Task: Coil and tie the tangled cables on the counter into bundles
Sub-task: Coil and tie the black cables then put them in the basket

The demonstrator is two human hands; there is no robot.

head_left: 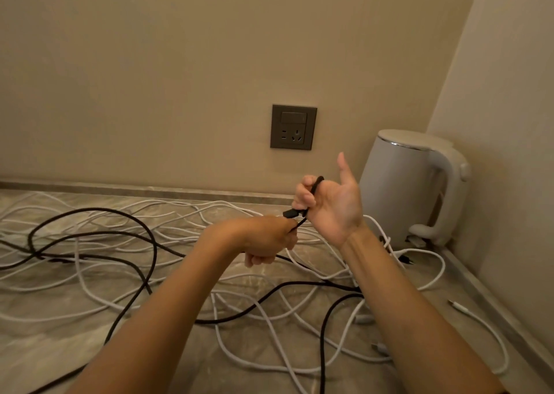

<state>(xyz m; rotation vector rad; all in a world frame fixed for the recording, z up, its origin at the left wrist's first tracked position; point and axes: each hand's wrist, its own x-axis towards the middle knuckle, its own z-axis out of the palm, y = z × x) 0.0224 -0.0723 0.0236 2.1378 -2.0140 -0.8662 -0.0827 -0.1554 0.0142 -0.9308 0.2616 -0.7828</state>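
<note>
A black braided cable and several white cables lie tangled across the marble counter. My right hand is raised above the counter, palm toward me and thumb up, its fingers curled round the plug end of the black cable, which loops over the forefinger. My left hand sits just below and to the left, gripping the same black cable where it runs down from the right hand. From there the cable drops to the counter.
A white electric kettle stands in the back right corner by the walls. A dark wall socket is above the counter's back edge. A loose white plug end lies near the right wall.
</note>
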